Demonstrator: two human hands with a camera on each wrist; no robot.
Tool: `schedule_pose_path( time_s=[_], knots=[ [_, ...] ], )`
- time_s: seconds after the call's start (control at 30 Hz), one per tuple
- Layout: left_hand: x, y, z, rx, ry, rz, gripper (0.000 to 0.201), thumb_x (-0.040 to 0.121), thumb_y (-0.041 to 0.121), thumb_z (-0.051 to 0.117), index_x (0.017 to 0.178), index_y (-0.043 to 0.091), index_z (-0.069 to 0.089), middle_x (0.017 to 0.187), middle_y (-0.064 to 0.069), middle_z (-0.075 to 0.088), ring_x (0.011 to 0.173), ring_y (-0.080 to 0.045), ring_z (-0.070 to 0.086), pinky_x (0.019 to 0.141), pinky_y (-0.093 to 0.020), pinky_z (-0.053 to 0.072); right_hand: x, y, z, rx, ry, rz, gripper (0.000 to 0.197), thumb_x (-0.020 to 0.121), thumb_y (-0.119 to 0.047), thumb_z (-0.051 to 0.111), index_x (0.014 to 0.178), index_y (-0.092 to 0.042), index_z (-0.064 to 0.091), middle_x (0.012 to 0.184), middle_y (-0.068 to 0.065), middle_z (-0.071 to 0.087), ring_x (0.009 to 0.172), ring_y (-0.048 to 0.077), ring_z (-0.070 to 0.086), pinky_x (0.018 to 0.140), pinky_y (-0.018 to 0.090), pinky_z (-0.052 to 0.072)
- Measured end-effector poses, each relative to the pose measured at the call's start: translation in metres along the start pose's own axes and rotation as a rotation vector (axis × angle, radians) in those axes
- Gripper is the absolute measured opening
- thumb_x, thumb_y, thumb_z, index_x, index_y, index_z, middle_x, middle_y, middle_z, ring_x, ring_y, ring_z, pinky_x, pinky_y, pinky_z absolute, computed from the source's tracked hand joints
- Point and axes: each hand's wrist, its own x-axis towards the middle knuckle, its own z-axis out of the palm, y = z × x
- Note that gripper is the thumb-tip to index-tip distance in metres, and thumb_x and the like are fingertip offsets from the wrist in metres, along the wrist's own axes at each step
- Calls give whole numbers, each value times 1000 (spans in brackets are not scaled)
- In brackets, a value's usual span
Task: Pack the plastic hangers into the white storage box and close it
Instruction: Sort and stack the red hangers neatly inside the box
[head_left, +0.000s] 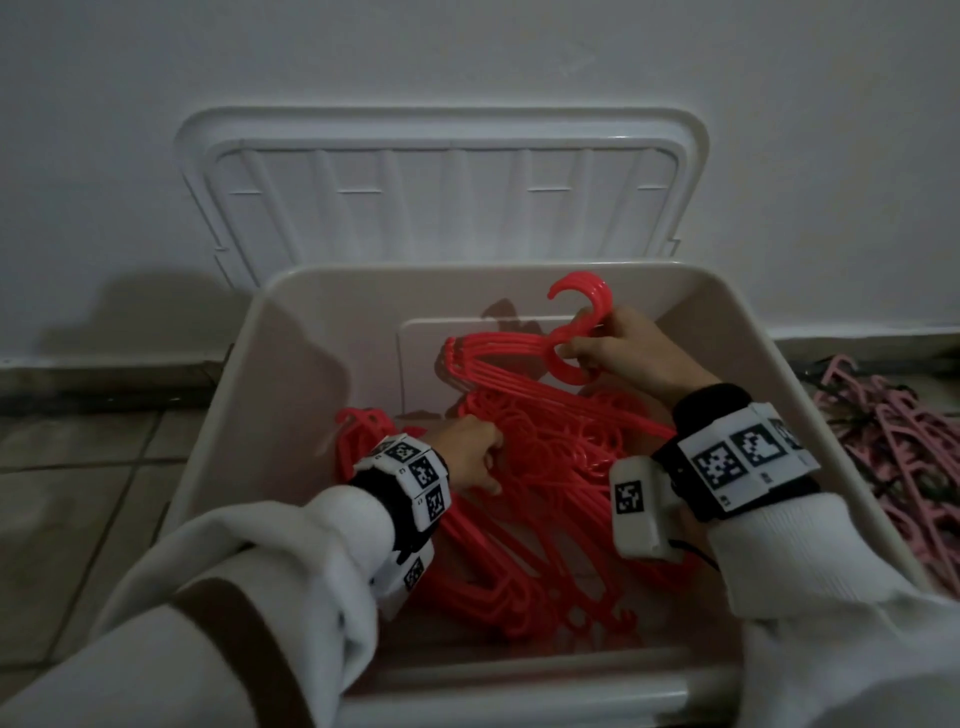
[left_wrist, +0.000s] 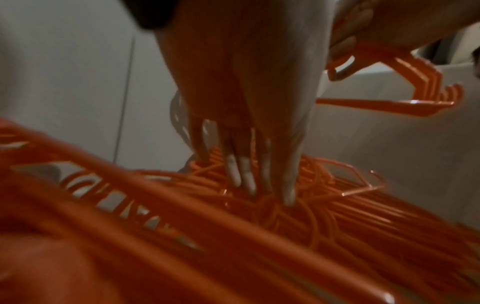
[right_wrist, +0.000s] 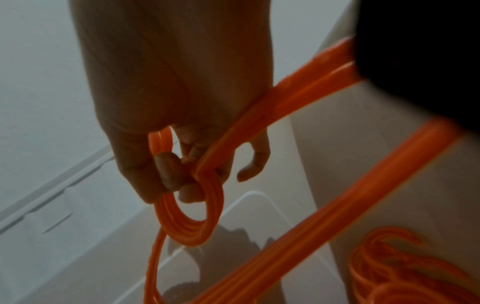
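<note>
Right hand (head_left: 621, 347) clamped on hanger bundle (head_left: 524, 364); left hand (head_left: 470, 457) fingertips buried, grip unclear.

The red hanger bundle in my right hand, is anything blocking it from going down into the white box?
Nothing visible does. The right hand holds the red hanger bundle already inside the open white box, above the hanger pile your left hand touches.

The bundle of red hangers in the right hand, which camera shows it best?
The head view: the whole bundle of red hangers shows there, hooks up, held by the right hand over the white box. The right wrist view shows only the grip at the necks. The left wrist view catches one shoulder end.
</note>
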Motion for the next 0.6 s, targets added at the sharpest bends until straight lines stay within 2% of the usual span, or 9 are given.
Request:
schedule_pose_path(
  time_s=[0.1,0.17,0.27,0.37,0.43,0.5,0.6],
  knots=[
    [-1,0,10,30,50,7,38,79,28,72,109,9,59,103,-3,65,94,-21,62,79,-29,50,-1,0,1,17,-14,7,22,84,0,60,69,-14,51,59,-1,51,43,0,48,47,13,42],
    [-2,4,12,60,95,36,31,80,23,70,106,9,59,100,-4,66,92,-20,63,75,-25,46,-2,0,1,29,-27,13,20,85,0,59,71,-13,53,60,-1,52,47,1,51,47,14,46],
    [-1,7,3,40,82,41,19,81,19,70,97,11,64,95,-2,69,89,-17,64,76,-27,47,-2,0,0,22,-31,2,21,85,-1,60,70,-13,53,61,-1,53,52,7,51,49,14,46],
    [-2,7,-10,-32,21,37,14,77,16,74,90,11,69,87,-2,69,82,-14,63,73,-27,48,-2,1,-1,35,-3,-20,22,86,-5,61,69,-15,53,60,-4,54,47,-1,52,48,11,45],
    [-3,10,-20,-27,17,41,14,75,15,76,87,11,71,77,3,65,75,-12,60,68,-24,47,-2,3,-2,67,-9,-53,19,88,-10,61,71,-16,54,62,-7,56,48,-5,55,49,10,45],
    [-7,14,-33,-8,29,50,11,73,12,77,83,12,72,69,6,61,71,-11,59,65,-22,45,-2,4,-3,85,-27,-60,17,88,-12,61,72,-17,55,66,-6,59,52,-4,58,50,10,47],
    [-14,18,-57,50,110,56,10,72,14,78,79,15,72,74,3,68,73,-11,63,63,-18,44,3,7,-4,60,-62,-10,16,87,-5,61,77,-17,56,75,-3,61,69,6,61,56,14,52]
  ],
)
